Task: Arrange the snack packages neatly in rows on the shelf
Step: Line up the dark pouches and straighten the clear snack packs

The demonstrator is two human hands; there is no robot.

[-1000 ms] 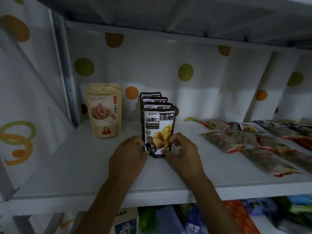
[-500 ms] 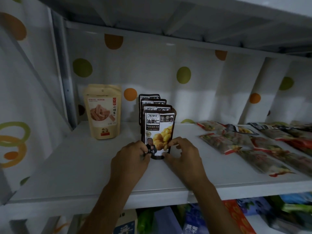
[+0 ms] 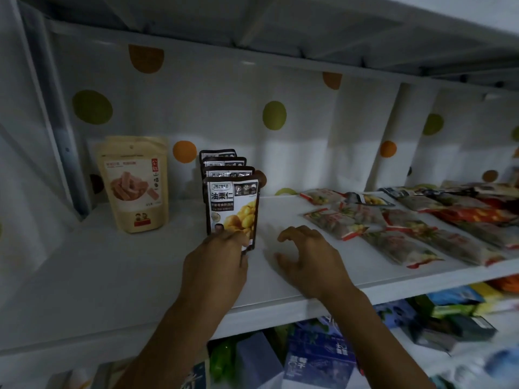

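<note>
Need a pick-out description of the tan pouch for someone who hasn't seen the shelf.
Start at the white shelf and go to its back left corner, near the metal upright. The tan pouch stands there alone, left of the row of dark pouches. It is the only beige one, wider, picturing pinkish sticks.

Tan pouch [image 3: 136, 184] stood at shelf [image 3: 112, 276] back left. Chestnut pouches [image 3: 232, 209] stood in row right of it, one behind another. Flat packets [image 3: 393, 228] lay further right. Left hand [image 3: 217, 265] touched front pouch; right hand [image 3: 311, 259] just beside, apart.
</note>
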